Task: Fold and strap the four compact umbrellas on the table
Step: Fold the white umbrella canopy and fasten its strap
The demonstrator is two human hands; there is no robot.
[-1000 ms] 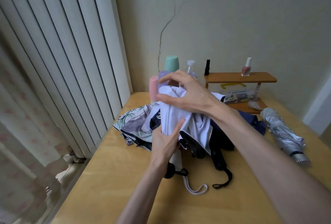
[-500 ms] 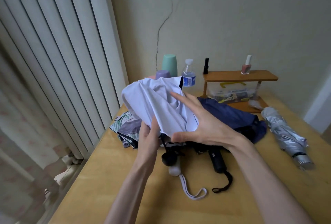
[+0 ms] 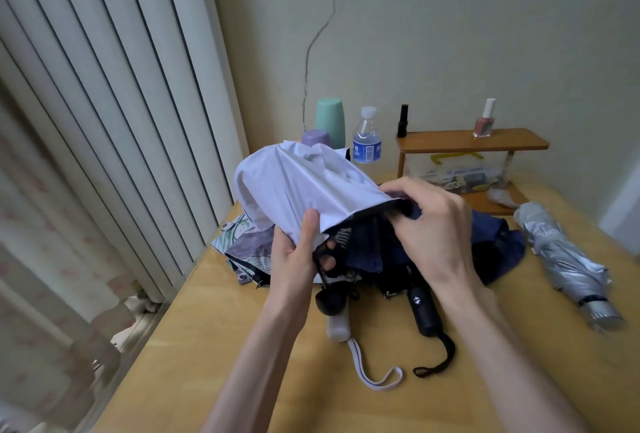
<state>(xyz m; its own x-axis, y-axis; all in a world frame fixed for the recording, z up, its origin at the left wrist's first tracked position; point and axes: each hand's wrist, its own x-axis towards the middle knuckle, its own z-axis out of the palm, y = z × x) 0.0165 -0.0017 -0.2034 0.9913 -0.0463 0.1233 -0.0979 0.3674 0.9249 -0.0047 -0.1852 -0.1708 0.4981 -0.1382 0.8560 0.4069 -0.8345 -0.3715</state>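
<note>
Your tabletop (image 3: pixel 194 346) carries a pile of umbrellas toward 12 o'clock. The white umbrella (image 3: pixel 294 183) is held above that pile, its canopy loose. The navy umbrella (image 3: pixel 491 242) lies spread beneath it. The silver umbrella (image 3: pixel 561 259) lies rolled at 3 o'clock, apart from the pile, and the floral umbrella (image 3: pixel 242 245) lies at 9 o'clock. Your left hand (image 3: pixel 294 259) has its grip clamped on the white canopy's hem, thumb on top. Your right hand (image 3: pixel 433 225), at its 3 o'clock, has its grip clamped on the same hem.

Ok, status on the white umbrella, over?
Left hand grips white umbrella canopy edge; right hand pinches hem. Canopy loose, unstrapped. Navy umbrella, floral umbrella piled underneath; silver umbrella rolled, apart.
</note>
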